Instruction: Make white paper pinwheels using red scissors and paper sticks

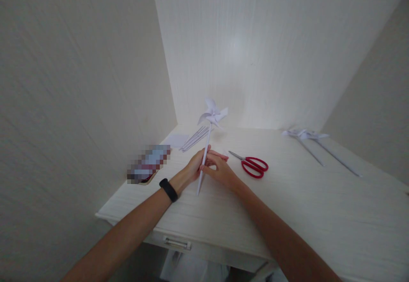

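Observation:
A white paper pinwheel [212,115] stands tilted in front of me, its vanes at the top of a thin white paper stick. My left hand [194,165] supports the stick against its palm and thumb, some fingers reaching out to the right behind it. From the right, my right hand [220,170] grips the lower stick with thumb and fingers, touching my left hand. The stick's bottom end pokes out below both hands. Red-handled scissors [254,165] lie just to the right, blades pointing left.
Several thin white paper sticks [194,139] lie behind my hands, beside white paper sheets [176,140]. A blurred-out phone [148,165] is at the left wall. Two more pinwheels [305,135] rest at the back right. Panels enclose the white desk [306,205]; a drawer handle [177,243] is in front.

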`<state>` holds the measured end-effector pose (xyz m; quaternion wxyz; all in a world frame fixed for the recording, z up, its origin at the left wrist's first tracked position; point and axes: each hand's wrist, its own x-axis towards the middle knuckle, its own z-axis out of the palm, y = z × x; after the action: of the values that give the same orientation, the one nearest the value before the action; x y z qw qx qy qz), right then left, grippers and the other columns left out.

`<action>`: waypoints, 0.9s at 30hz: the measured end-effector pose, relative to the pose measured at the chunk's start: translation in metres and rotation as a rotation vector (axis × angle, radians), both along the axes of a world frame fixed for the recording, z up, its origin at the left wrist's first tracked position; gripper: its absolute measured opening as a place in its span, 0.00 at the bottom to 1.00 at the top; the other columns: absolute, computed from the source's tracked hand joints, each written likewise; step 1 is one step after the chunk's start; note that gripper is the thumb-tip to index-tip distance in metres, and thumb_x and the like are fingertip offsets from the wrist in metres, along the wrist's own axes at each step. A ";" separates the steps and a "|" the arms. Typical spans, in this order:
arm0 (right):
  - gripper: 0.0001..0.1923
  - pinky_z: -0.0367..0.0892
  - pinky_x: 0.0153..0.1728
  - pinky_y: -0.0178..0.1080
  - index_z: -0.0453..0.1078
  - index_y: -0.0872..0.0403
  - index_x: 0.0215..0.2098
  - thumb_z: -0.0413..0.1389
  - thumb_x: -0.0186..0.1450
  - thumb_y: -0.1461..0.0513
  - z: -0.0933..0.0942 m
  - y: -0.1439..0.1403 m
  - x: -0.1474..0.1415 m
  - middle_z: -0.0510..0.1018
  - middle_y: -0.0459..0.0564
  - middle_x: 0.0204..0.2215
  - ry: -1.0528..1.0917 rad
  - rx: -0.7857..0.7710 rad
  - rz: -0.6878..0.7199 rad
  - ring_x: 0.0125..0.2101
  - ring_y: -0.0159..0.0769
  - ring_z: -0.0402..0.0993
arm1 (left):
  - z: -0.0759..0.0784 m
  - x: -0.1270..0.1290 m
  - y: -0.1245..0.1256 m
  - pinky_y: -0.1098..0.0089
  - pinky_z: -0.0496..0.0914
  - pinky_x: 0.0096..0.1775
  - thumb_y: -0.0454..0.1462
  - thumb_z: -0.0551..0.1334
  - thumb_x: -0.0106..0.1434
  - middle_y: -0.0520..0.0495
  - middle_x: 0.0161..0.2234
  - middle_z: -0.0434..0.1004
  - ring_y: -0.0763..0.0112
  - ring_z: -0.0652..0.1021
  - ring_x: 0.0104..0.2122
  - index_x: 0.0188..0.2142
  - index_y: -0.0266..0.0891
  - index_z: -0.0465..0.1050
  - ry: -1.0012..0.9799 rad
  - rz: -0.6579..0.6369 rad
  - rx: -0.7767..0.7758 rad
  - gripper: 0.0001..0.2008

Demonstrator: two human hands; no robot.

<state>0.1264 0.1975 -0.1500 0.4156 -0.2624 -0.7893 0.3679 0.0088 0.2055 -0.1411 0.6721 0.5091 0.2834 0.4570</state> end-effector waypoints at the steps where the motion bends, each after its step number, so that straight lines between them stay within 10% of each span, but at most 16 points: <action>1: 0.01 0.69 0.39 0.41 0.67 0.55 0.31 0.55 0.60 0.66 0.000 0.000 0.000 0.75 0.49 0.32 -0.007 0.010 -0.005 0.35 0.37 0.73 | 0.002 0.001 -0.002 0.65 0.68 0.47 0.52 0.59 0.58 0.36 0.35 0.83 0.59 0.80 0.39 0.28 0.32 0.81 0.020 0.011 0.005 0.25; 27: 0.02 0.65 0.36 0.41 0.64 0.54 0.28 0.53 0.58 0.67 0.015 -0.014 -0.003 0.73 0.49 0.28 -0.055 0.123 -0.130 0.32 0.38 0.69 | 0.013 0.004 -0.008 0.65 0.68 0.45 0.51 0.58 0.61 0.38 0.32 0.83 0.61 0.79 0.36 0.24 0.33 0.80 -0.013 0.099 0.076 0.24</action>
<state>0.1234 0.1833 -0.1345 0.4323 -0.2972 -0.8027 0.2835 0.0124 0.1976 -0.1276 0.6306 0.5167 0.2864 0.5032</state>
